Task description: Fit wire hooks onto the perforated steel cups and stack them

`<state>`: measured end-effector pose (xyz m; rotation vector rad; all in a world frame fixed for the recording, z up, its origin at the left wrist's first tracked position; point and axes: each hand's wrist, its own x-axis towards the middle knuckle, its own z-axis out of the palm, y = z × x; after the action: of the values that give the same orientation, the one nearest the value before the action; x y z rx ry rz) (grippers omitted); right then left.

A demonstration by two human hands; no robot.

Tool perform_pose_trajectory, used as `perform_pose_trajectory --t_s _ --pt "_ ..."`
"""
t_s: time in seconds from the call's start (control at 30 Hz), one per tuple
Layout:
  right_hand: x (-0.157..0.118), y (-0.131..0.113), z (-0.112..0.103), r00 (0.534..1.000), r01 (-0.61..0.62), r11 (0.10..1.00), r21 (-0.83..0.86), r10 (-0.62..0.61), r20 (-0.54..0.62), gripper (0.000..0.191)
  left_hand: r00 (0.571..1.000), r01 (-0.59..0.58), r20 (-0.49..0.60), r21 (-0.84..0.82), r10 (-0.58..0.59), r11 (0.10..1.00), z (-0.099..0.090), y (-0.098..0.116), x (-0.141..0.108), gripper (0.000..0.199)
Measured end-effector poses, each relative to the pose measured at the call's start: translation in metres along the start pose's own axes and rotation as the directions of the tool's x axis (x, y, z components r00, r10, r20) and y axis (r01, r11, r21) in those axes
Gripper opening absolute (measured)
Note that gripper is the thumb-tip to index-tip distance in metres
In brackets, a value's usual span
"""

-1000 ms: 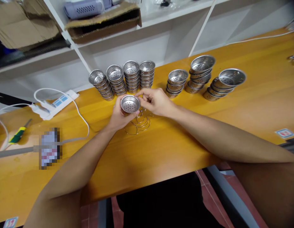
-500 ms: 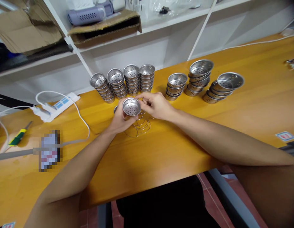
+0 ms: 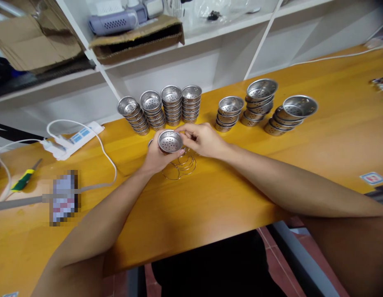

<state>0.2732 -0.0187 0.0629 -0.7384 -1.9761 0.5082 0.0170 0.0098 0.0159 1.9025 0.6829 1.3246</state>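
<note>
A small perforated metal cup is tilted so that its open top faces me. My left hand is closed around it, with the thumb along its near side. At the cup's right rim, the bent fingers of my right hand pinch the edge. Part of another metal rim shows behind my left hand, mostly hidden. On the table below the cup lie several thin wire rings, partly covered by my hands.
Behind my hands stand stacks of perforated cups, with wider stacks to the right. A power strip, a white cable and a screwdriver lie left on the wooden table. White shelving runs along the back.
The cup has shifted very slightly left and towards me in my hands. My left thumb reaches a little further right along its near side. Both hands keep their hold.
</note>
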Motion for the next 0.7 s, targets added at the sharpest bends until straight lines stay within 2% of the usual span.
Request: perform_pose_trajectory --t_s 0.2,0.43,0.53,0.7 --pt "0.000 -0.001 0.001 1.000 -0.022 1.000 -0.008 0.022 -0.004 0.020 0.999 -0.033 0.014 -0.018 0.033 0.999 0.001 -0.003 -0.001 0.093" --pt "0.001 0.000 0.000 1.000 -0.013 0.999 -0.032 0.012 -0.020 0.022 0.986 -0.136 0.081 -0.085 0.143 0.987 -0.002 -0.016 -0.003 0.083" --pt "0.001 0.001 0.000 0.999 -0.018 0.999 -0.044 0.017 -0.028 0.025 0.986 -0.112 0.115 -0.104 0.124 0.988 -0.003 -0.022 -0.004 0.087" --pt "-0.001 0.002 0.001 0.999 -0.032 0.999 -0.040 0.032 -0.020 0.024 0.996 -0.075 0.047 0.051 0.073 0.996 -0.004 -0.021 -0.005 0.090"
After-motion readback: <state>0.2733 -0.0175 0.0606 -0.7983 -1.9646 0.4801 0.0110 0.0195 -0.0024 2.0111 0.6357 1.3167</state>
